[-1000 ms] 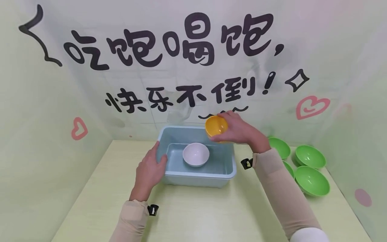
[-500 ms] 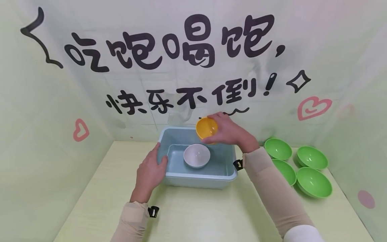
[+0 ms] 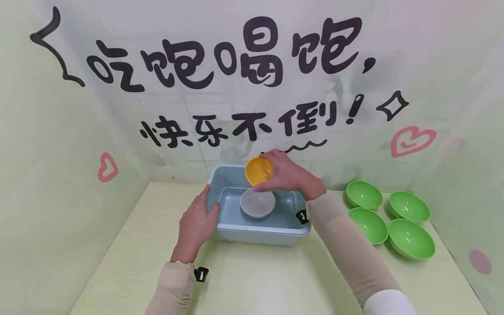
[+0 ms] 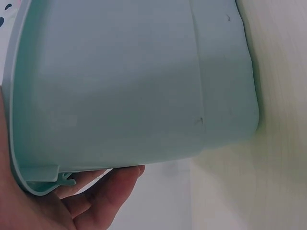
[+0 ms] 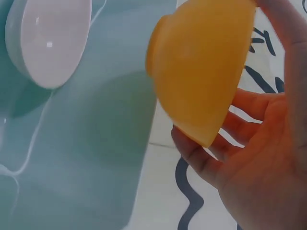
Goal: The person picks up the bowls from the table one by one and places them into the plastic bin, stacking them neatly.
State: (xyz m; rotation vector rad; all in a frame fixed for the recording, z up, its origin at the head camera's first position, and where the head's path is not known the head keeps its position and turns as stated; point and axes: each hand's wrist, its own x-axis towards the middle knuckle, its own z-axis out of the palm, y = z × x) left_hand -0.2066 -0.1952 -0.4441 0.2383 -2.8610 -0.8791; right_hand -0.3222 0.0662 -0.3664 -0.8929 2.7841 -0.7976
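Note:
My right hand [image 3: 286, 174] grips a small orange bowl [image 3: 257, 170] by its side, thumb and fingers at the rim. It hangs over the light blue plastic tub [image 3: 260, 237], above the back of a white bowl [image 3: 257, 206] on the tub's floor. In the right wrist view the orange bowl [image 5: 201, 67] is apart from the white bowl [image 5: 55, 40]. My left hand [image 3: 197, 222] holds the tub's left rim, thumb over the edge. The left wrist view has its fingers [image 4: 112, 194] curled against the tub's outer wall [image 4: 120, 91].
Several green bowls [image 3: 411, 238] stand close together on the table [image 3: 252, 280] to the right of the tub. Behind the tub rises a pale wall sheet [image 3: 220, 100] printed with dark lettering. Similar sheets line both sides.
My right hand has carried the orange bowl left and slightly down, from the tub's back right to over the white bowl's back edge. The left hand stays on the rim.

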